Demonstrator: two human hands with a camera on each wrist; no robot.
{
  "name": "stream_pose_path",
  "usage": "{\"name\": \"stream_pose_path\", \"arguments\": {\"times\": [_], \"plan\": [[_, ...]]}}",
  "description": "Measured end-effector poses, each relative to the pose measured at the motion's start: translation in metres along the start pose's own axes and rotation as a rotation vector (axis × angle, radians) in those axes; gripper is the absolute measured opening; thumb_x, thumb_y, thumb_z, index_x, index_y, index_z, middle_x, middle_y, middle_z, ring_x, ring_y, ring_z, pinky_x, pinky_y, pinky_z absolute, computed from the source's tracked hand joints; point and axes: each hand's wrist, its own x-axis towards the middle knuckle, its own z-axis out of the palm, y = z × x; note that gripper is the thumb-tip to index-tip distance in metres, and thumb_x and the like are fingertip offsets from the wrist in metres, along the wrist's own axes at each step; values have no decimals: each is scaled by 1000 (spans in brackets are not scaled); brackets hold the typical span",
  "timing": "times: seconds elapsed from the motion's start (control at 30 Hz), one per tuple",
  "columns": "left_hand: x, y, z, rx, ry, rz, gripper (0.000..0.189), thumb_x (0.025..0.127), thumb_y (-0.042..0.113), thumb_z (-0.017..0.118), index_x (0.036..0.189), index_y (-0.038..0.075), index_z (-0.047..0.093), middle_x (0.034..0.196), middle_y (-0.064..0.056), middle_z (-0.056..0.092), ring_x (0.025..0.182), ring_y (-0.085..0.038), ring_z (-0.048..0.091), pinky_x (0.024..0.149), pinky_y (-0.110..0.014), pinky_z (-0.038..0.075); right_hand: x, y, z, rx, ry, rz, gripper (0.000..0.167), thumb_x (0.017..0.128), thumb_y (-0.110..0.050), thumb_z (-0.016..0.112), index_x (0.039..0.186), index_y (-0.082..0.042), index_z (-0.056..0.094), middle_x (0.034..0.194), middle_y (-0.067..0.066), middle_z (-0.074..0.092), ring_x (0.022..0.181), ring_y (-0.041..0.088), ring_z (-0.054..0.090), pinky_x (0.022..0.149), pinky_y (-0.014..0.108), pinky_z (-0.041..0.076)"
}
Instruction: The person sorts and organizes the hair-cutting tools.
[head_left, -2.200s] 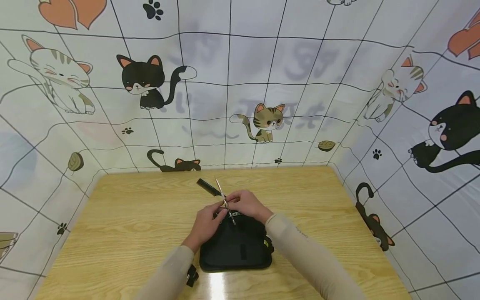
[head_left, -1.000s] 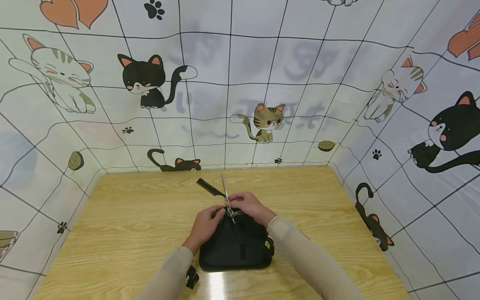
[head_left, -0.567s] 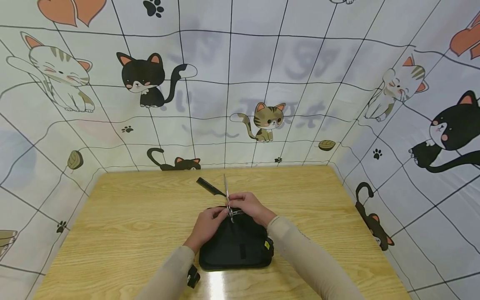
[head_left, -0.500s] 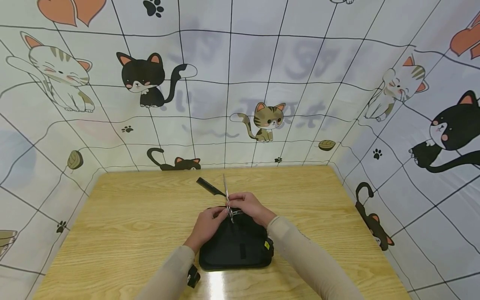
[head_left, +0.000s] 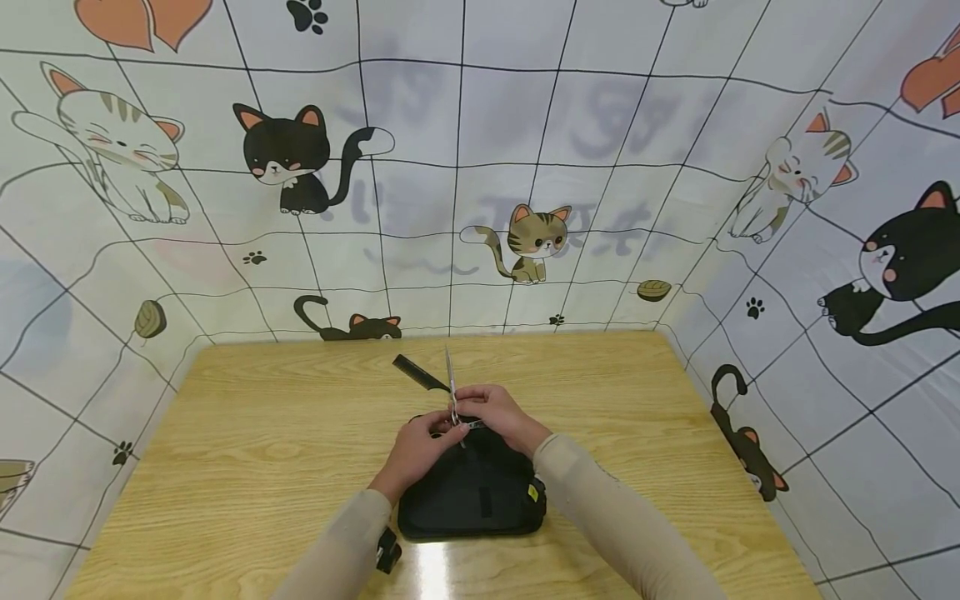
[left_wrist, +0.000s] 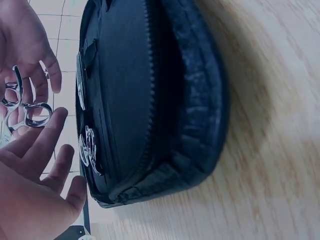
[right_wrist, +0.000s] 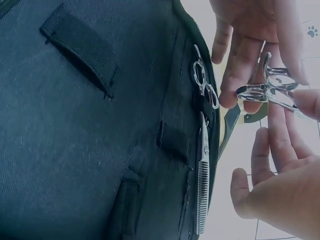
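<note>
A pair of silver scissors (head_left: 452, 375) is held between both hands above the far edge of an open black zip case (head_left: 472, 500), blades pointing away. My left hand (head_left: 416, 448) has its thumb over the handle end. My right hand (head_left: 501, 414) pinches the scissors nearer the middle. In the right wrist view, the finger rings (right_wrist: 270, 90) sit among the fingertips of both hands. Toothed thinning scissors (right_wrist: 203, 185) lie inside the case, tucked under an elastic loop. A black comb (head_left: 416, 372) lies beyond the hands, its tail end hidden behind them.
The case rests on a light wooden table (head_left: 285, 450). White cloth with cat prints (head_left: 420, 208) hangs behind and at both sides. A small black object (head_left: 387, 552) shows beside the left sleeve, and another (head_left: 537, 493) at the case's right edge.
The scissors have swung from leaning left to nearly straight away from me. Lately my left thumb has slid right across the handles. The case and comb have stayed in place.
</note>
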Motion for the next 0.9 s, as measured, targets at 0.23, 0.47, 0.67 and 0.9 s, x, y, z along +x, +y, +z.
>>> {"name": "stream_pose_path", "arguments": {"times": [0.23, 0.47, 0.67, 0.9], "plan": [[0, 1, -1, 27, 23, 30, 46, 88, 49, 67, 122, 19, 67, 102, 1, 73, 102, -19, 66, 84, -40, 54, 1, 1, -4, -23, -33, -14, 42, 96, -18, 62, 133, 1, 56, 122, 17, 68, 117, 27, 63, 108, 48, 43], [2, 0, -4, 192, 91, 113, 41, 82, 52, 72, 109, 21, 73, 84, 8, 72, 86, -13, 66, 79, -38, 50, 0, 0, -7, -82, -44, -23, 42, 96, -16, 61, 134, 2, 55, 120, 13, 69, 113, 22, 64, 104, 43, 48], [1, -1, -7, 323, 80, 126, 47, 82, 52, 72, 115, 19, 72, 88, 5, 73, 101, -21, 60, 99, -56, 38, 3, 7, -10, -124, -41, -37, 39, 96, -19, 62, 130, 0, 59, 117, 10, 70, 111, 20, 65, 101, 43, 50], [-1, -2, -12, 426, 57, 168, 51, 80, 55, 71, 118, 21, 70, 91, 2, 72, 105, -23, 56, 97, -51, 35, 1, 7, -12, -160, -26, -51, 35, 95, -23, 64, 125, -5, 62, 118, 11, 69, 111, 23, 65, 99, 43, 51]]}}
